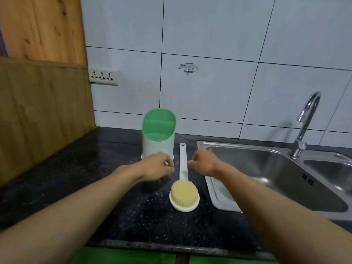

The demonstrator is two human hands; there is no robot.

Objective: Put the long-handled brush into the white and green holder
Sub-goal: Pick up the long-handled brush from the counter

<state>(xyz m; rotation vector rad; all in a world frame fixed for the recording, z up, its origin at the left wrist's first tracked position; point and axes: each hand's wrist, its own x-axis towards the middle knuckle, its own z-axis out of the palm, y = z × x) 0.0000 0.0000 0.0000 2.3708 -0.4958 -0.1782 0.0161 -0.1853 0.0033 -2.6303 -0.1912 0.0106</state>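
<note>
The long-handled brush (183,168) lies flat on the dark countertop, its white handle pointing away from me and its round yellow bristle head facing up, nearest me. The white and green holder (158,134) stands upright just behind and left of the handle, its green divided top open. My left hand (158,167) hovers left of the handle, in front of the holder's base, fingers curled and holding nothing. My right hand (203,162) hovers right of the handle, fingertips close to it but not gripping it.
A steel sink (276,174) with a chrome tap (304,126) fills the right side, its rim beside the brush. A wooden panel (42,115) walls the left. White tiled wall with a socket strip (103,77) stands behind. The counter's front edge (152,246) runs below my arms.
</note>
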